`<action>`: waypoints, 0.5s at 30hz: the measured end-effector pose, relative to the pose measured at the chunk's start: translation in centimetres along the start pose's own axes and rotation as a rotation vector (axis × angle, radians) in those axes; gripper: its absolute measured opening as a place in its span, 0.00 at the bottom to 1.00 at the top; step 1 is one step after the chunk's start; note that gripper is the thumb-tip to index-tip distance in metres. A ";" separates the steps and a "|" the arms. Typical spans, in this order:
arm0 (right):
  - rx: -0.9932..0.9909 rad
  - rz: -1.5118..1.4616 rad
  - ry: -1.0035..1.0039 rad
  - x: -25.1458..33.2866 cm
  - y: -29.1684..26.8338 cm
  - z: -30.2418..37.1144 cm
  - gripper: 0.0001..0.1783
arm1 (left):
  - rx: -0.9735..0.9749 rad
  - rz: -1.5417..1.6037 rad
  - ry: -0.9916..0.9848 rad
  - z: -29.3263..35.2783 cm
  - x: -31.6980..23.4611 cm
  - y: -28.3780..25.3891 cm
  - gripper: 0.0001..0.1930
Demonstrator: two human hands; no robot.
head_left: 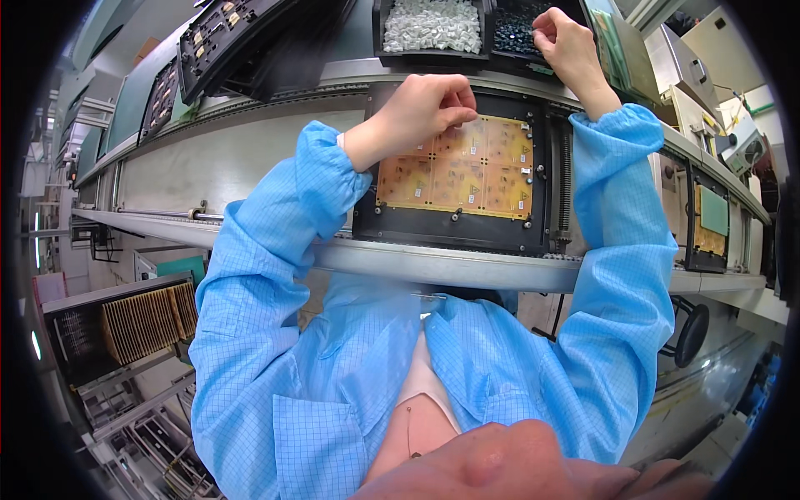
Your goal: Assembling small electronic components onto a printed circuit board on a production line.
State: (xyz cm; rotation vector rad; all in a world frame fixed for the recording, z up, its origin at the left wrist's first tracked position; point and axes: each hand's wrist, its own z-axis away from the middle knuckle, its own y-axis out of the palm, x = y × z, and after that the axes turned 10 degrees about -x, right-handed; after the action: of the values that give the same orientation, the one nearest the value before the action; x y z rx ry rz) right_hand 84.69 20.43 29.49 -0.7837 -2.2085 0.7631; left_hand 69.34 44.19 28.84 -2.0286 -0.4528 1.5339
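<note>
A yellow circuit board panel (479, 171) lies in a black carrier frame (454, 229) on the conveyor rail. My left hand (421, 112) rests over the panel's upper left part, fingers curled with the tips pinched; what they pinch is too small to see. My right hand (567, 46) reaches up into a black bin of small dark parts (517, 29), its fingers closed as if pinching among them. Beside that bin stands a black bin of small white parts (432, 25). Both arms wear blue checked sleeves.
The metal conveyor rail (417, 262) runs across in front of me. Another carrier with a yellow and green board (710, 225) sits to the right. Black trays with parts (225, 42) lean at the upper left. A rack of stacked boards (146, 321) stands at the lower left.
</note>
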 end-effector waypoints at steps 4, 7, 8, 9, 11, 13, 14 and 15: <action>-0.045 -0.138 -0.012 2.3 -1.7 2.6 0.10 | -0.002 -0.031 0.039 -1.2 0.2 0.6 0.10; -0.037 -0.256 0.033 4.6 -3.1 5.3 0.09 | -0.024 -0.128 0.078 -1.5 0.3 1.3 0.10; -0.036 -0.288 0.060 5.3 -3.5 6.1 0.09 | -0.052 -0.181 0.102 -1.5 0.3 1.3 0.11; -0.041 -0.288 0.062 5.9 -3.9 6.9 0.09 | -0.049 -0.184 0.106 -1.6 0.3 1.4 0.11; 0.003 -0.341 0.126 6.6 -4.4 8.1 0.09 | -0.023 -0.368 0.167 -1.8 0.4 1.4 0.11; 0.015 -0.364 0.164 6.6 -4.4 9.1 0.09 | -0.037 -0.473 0.212 -1.6 0.1 1.3 0.10; 0.013 -0.382 0.197 6.8 -4.4 9.5 0.08 | -0.049 -0.578 0.253 -1.3 0.0 1.3 0.09; 0.012 -0.400 0.229 6.9 -4.4 9.7 0.08 | -0.047 -0.580 0.253 -1.1 -0.2 1.3 0.09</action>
State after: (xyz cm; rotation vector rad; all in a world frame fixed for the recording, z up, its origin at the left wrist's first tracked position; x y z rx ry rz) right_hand 71.99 19.52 29.31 -0.3796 -2.0572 0.4621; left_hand 70.22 42.82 28.40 -1.8642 -0.8841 0.9135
